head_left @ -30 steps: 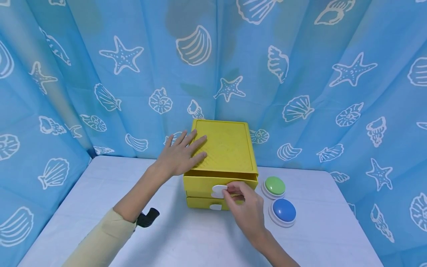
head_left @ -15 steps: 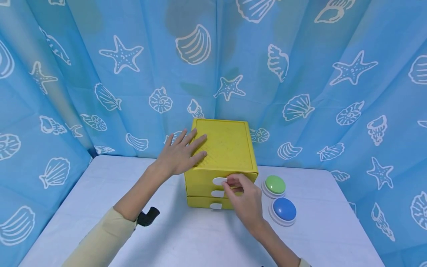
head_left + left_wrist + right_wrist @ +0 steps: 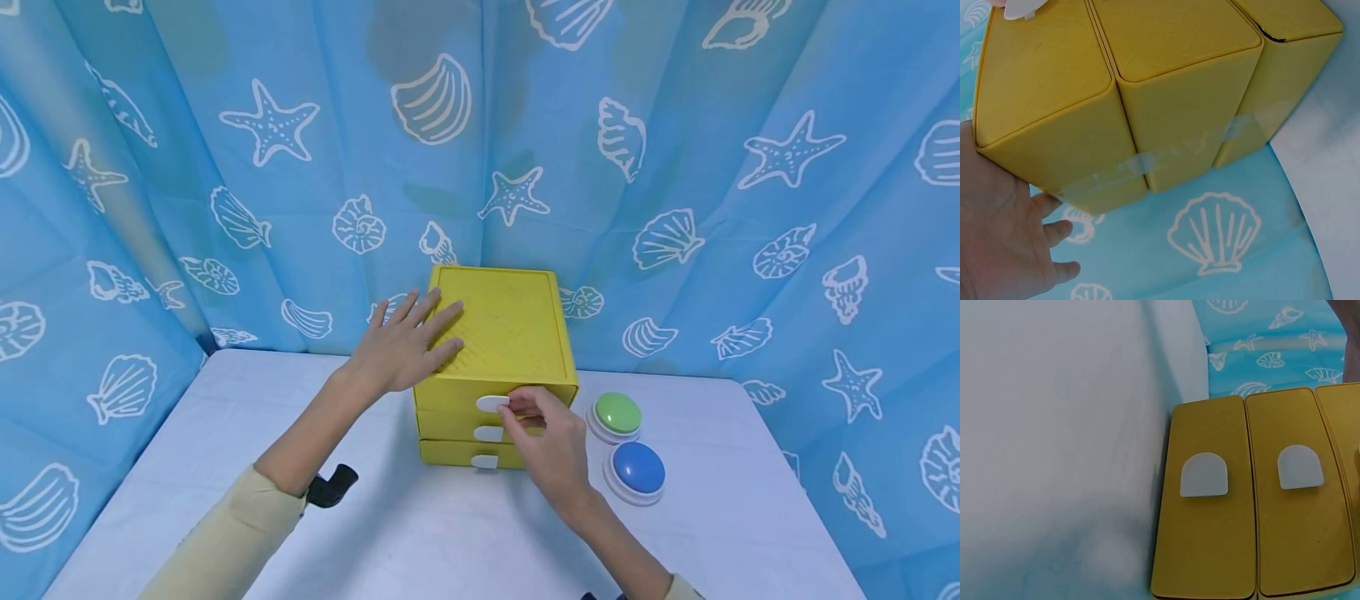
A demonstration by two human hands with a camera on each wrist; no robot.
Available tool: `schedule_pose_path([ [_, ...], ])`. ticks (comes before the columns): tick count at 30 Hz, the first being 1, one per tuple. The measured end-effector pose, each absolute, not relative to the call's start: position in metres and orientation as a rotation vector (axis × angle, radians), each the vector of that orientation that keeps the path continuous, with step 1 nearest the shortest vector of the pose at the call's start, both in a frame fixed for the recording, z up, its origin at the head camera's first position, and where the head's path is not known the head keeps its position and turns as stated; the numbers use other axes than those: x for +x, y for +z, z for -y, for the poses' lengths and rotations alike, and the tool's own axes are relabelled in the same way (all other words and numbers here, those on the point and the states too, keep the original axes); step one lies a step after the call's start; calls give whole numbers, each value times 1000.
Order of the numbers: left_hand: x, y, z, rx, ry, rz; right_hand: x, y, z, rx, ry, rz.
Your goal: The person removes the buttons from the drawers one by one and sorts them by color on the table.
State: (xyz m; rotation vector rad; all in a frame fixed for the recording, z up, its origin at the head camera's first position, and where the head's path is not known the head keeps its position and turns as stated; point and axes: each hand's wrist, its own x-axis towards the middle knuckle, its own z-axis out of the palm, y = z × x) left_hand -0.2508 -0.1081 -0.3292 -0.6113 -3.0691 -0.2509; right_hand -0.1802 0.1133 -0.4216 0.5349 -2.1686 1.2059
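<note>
A yellow box of three stacked drawers (image 3: pixel 506 325) stands on the white table, all drawer fronts level with its face. My left hand (image 3: pixel 397 350) rests flat along the top's left edge, fingers spread. In the left wrist view the same hand (image 3: pixel 997 231) lies against the box (image 3: pixel 1179 125), whose side has clear tape across it. My right hand (image 3: pixel 551 446) pinches the white rounded tab handle (image 3: pixel 492 403) of the top drawer between thumb and fingers. The right wrist view shows the white handles of the bottom drawer (image 3: pixel 1205 476) and middle drawer (image 3: pixel 1300 467).
Right of the box, a green push button (image 3: pixel 618 413) and a blue push button (image 3: pixel 638 467) sit on white bases. A blue curtain (image 3: pixel 300 208) with white shells and starfish hangs behind and beside the white table (image 3: pixel 420 533).
The top drawer, slightly pulled out a second ago, has slid back into the box with my right hand on its handle. My left hand has stayed on top.
</note>
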Motion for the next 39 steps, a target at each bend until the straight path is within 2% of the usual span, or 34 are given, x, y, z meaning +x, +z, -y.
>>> schedule_pose_path([
  [30, -251, -330, 108, -601, -293, 3070, -164, -468, -109, 455, 1528, 2241],
  [39, -252, -331, 110, -605, -303, 3067, -164, -471, -105, 412, 1510, 2273],
])
